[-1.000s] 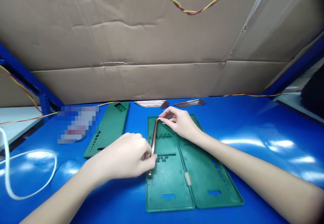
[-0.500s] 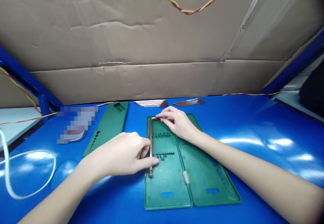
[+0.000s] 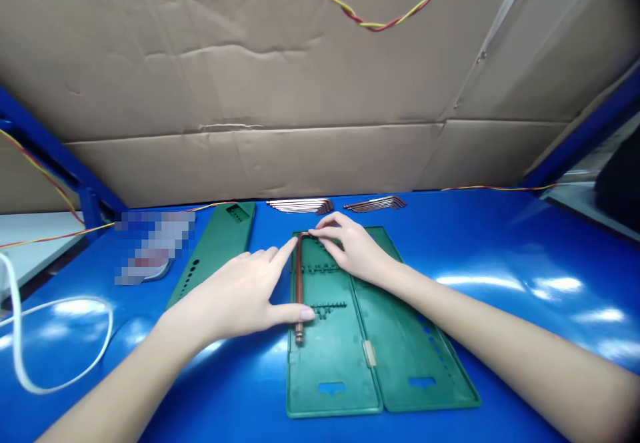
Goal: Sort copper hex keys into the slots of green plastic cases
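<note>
A large copper-coloured hex key (image 3: pixel 299 276) lies lengthwise along the left side of an open green plastic case (image 3: pixel 333 356), its ball end towards me and its bent end at the far side. My right hand (image 3: pixel 350 246) pinches the short bent arm between thumb and fingers. My left hand (image 3: pixel 240 293) is spread beside the key. Its index fingertip reaches the bend, and its thumb lies across the shaft near the ball end. Small slotted holders (image 3: pixel 327 305) stand inside the case to the right of the shaft.
Two sets of smaller hex keys, one (image 3: pixel 300 205) behind the case and one (image 3: pixel 375 203) farther right, lie on the blue table (image 3: pixel 520 336). A closed green case (image 3: pixel 235 229), a blurred-out object (image 3: pixel 155 246) and a white cable (image 3: pixel 20 363) are at left. Cardboard (image 3: pixel 320 96) stands behind.
My left hand has opened from its grip around the shaft, its index finger stretching to the far bend. The hex key has turned slightly and its shaft now lies lower. My right hand keeps its pinch.
</note>
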`<state>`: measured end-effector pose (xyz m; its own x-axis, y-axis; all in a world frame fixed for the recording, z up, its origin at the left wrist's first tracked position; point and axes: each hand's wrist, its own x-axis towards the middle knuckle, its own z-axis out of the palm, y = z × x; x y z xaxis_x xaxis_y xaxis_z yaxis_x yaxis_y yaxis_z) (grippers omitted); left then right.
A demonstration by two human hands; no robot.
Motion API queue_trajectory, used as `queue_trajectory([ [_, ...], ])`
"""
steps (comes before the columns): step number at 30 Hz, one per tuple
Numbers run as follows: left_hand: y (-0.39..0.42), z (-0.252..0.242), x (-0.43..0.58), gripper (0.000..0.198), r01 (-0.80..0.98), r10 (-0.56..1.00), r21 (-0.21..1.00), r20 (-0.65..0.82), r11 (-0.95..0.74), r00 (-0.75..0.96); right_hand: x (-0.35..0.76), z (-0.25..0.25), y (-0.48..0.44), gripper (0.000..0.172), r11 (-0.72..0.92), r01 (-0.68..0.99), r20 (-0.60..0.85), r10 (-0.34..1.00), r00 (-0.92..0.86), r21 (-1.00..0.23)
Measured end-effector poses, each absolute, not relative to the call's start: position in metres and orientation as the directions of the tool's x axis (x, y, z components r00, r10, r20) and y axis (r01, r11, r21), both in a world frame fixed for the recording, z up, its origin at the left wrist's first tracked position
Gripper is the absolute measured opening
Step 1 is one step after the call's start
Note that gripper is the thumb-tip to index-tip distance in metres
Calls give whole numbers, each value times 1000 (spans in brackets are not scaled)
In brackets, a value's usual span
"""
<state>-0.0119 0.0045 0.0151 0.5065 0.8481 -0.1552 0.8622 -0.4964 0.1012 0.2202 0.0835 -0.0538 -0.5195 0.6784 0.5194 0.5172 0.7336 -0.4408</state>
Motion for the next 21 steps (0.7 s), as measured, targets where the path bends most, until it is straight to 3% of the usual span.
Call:
queue_trajectory([
  [16, 17, 7, -15, 115, 844, 815, 133, -222, -519, 536, 219, -56, 87, 41, 749, 515, 459, 663, -592, -417],
  [21, 19, 6, -14, 115, 829, 797, 84, -234, -553, 556, 219, -57, 88, 48, 778, 517, 449, 629, -635, -358],
])
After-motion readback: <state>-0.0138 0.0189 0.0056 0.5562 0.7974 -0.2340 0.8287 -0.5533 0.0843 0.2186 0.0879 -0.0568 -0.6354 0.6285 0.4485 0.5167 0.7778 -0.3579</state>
